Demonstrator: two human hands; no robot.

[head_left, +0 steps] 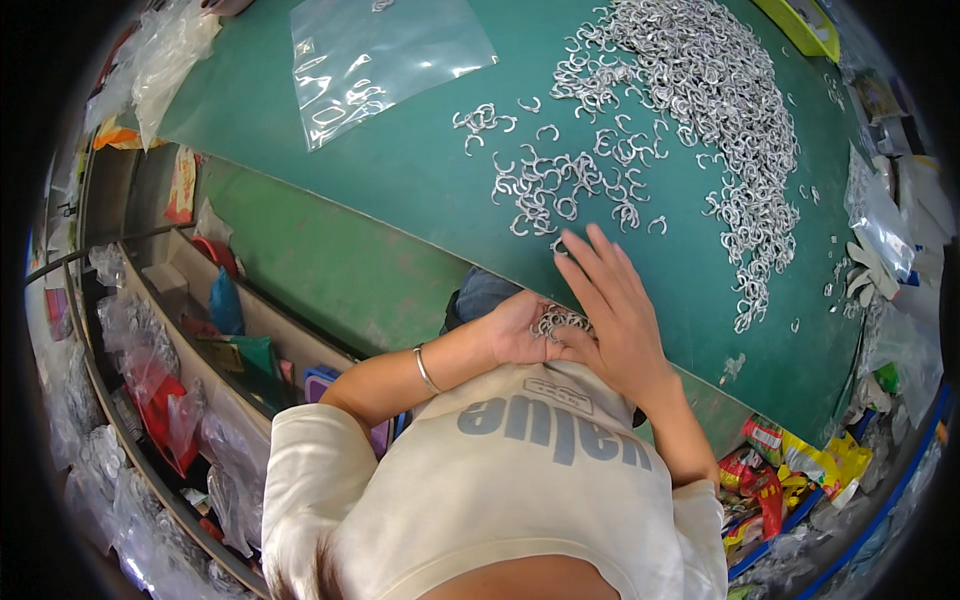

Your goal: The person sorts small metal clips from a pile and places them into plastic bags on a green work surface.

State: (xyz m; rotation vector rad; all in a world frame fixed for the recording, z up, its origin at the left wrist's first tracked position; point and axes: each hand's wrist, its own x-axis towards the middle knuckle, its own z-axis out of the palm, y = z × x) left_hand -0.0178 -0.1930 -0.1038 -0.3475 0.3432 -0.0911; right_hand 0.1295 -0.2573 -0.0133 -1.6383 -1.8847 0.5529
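At the table's near edge, my left hand (518, 328) is cupped palm up, with a bunch of small silvery C-shaped metal rings (560, 322) in it. My right hand (622, 315) reaches over the edge with its fingers stretched out and slightly apart. Its thumb is by the rings in the left palm; its fingertips are beside a single ring on the tabletop. Just beyond them lies a loose scatter of the same rings (545, 185). A much larger heap of rings (720, 80) spreads at the far right.
The green table (420, 190) carries a clear plastic bag (390, 65) lying flat at the far left. A yellow-green tray (800, 25) sits at the far right corner. Grey bins (270, 335) with plastic bags stand at left. Colourful packaging (790, 470) is piled below the right edge.
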